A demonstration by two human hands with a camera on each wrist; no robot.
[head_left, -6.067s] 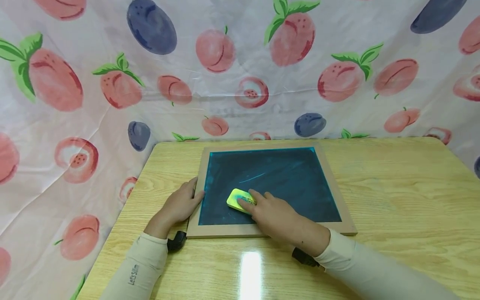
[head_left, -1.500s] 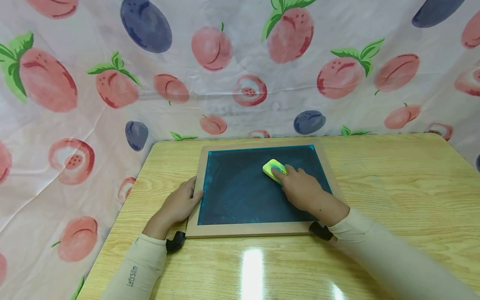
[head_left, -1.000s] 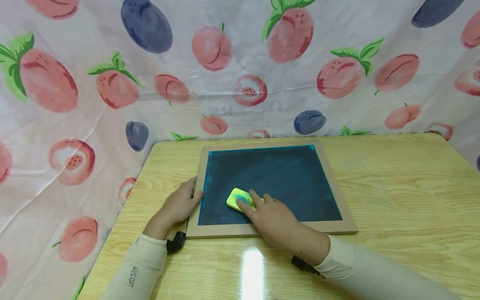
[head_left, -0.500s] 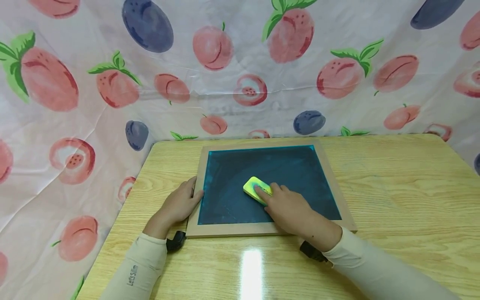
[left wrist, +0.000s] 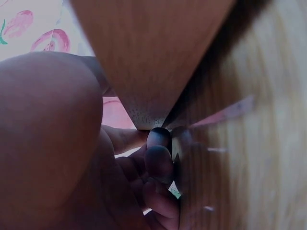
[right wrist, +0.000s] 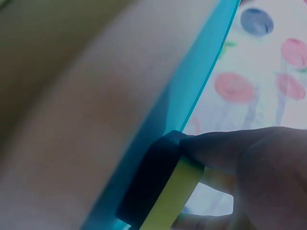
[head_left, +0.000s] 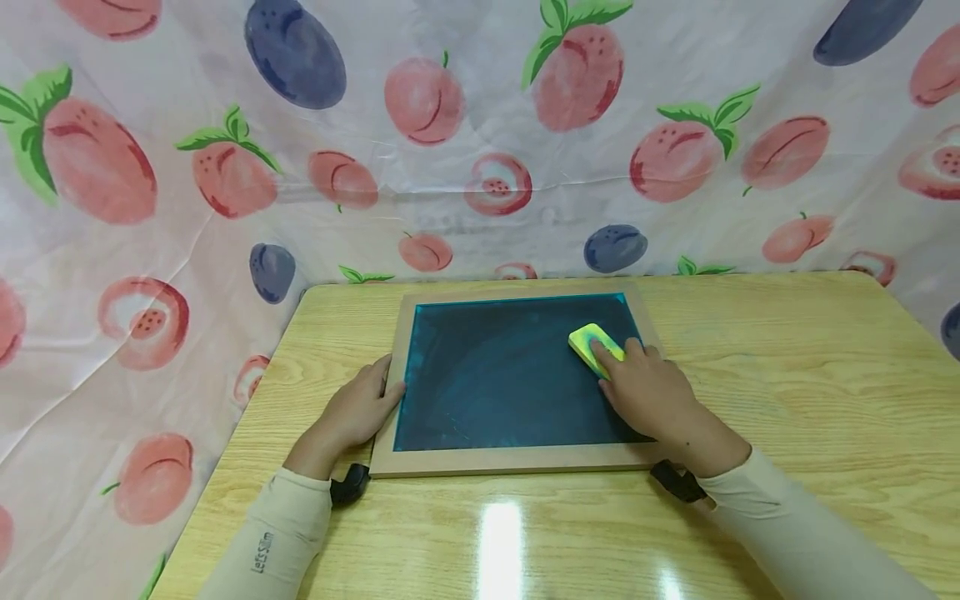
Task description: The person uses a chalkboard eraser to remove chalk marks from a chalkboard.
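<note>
A framed chalkboard lies flat on the table, its dark surface hazy with faint chalk smears. My left hand holds the frame's left side, thumb over the top. In the left wrist view the fingers curl against the side of the wooden frame, low by the tabletop. Toward the board's right side, my right hand grips a yellow chalkboard eraser, index finger lying along its top. The right wrist view shows the eraser's dark felt down on the board and the thumb pressing its near end.
The wood-grain table extends to the right of the board and in front of it. Behind and to the left hangs a fruit-print cloth. Black wrist devices sit beneath both forearms.
The right hand has swept the eraser from the lower left up to the board's right side. A pale chalk line seen about six seconds ago is gone. The left hand stays put.
</note>
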